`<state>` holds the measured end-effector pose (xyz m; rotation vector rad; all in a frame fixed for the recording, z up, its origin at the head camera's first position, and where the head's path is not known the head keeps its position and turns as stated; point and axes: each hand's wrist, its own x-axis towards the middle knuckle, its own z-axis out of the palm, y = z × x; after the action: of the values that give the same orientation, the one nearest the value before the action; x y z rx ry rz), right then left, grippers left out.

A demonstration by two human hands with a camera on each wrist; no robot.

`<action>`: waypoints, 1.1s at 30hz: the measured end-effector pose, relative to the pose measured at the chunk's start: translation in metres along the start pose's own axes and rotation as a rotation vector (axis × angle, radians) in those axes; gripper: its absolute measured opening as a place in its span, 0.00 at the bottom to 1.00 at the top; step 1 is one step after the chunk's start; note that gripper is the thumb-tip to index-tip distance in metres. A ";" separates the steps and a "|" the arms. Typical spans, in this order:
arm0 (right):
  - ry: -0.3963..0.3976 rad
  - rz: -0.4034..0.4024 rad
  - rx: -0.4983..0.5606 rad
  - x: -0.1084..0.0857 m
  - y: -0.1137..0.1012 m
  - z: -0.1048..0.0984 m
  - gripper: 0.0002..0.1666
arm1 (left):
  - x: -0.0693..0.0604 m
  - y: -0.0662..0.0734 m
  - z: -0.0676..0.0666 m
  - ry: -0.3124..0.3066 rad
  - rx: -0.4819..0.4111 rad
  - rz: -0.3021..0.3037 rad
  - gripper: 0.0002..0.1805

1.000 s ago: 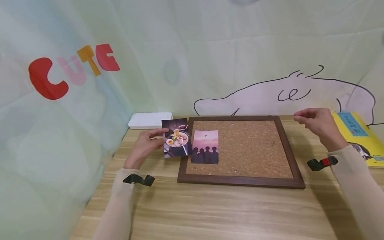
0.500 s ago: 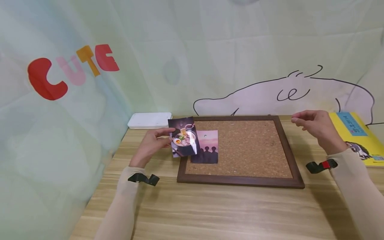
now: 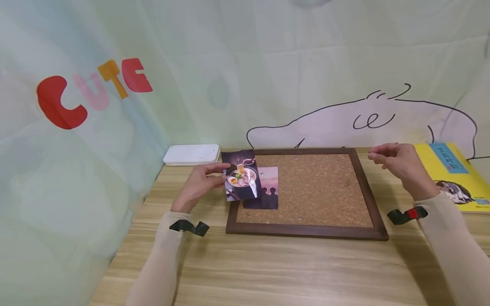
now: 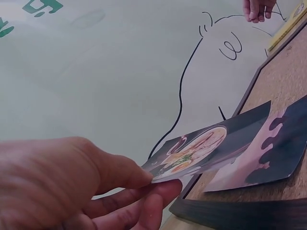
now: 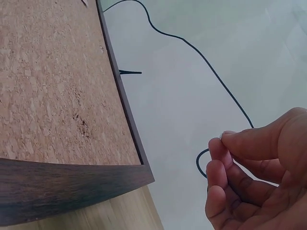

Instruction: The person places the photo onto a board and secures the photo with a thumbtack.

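My left hand (image 3: 199, 186) pinches a photo of a bowl of ramen (image 3: 242, 178) by its left edge, thumb on the printed side. The photo is tilted above the left part of a framed cork board (image 3: 321, 191). It hides part of a second photo, a pink sky with dark silhouettes (image 3: 271, 193), which lies on the cork with a small round pin (image 3: 262, 174) near its top. Beyond the board's right edge, my right hand (image 3: 400, 165) is raised, thumb and forefinger pinched together. A tiny pale thing (image 5: 221, 136) shows between those fingertips; its kind is unclear.
A white flat case (image 3: 191, 154) lies at the table's back left. At the right is a yellow book (image 3: 455, 174), partly behind the right arm. The wooden table (image 3: 268, 272) meets a printed curtain (image 3: 306, 76) at the back.
My left hand has carried the ramen photo rightward, from the board's left edge to over the silhouette photo. My right hand has drifted slightly left, its pinch unchanged.
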<state>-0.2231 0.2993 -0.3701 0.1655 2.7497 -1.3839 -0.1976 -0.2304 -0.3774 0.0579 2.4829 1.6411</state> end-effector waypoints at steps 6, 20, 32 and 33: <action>-0.006 -0.035 0.017 -0.002 0.000 0.002 0.29 | 0.005 0.003 0.007 -0.020 0.021 0.011 0.25; -0.016 -0.024 0.012 -0.002 -0.002 0.009 0.27 | 0.016 0.007 0.033 -0.081 0.046 0.022 0.24; -0.027 -0.025 0.006 -0.002 -0.004 0.014 0.27 | 0.025 0.013 0.058 -0.136 0.015 0.042 0.25; -0.028 -0.023 0.006 -0.002 -0.004 0.014 0.28 | 0.025 0.014 0.060 -0.139 0.009 0.041 0.26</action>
<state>-0.2220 0.2856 -0.3750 0.1135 2.7335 -1.3897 -0.2134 -0.1672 -0.3908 0.2180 2.3999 1.5840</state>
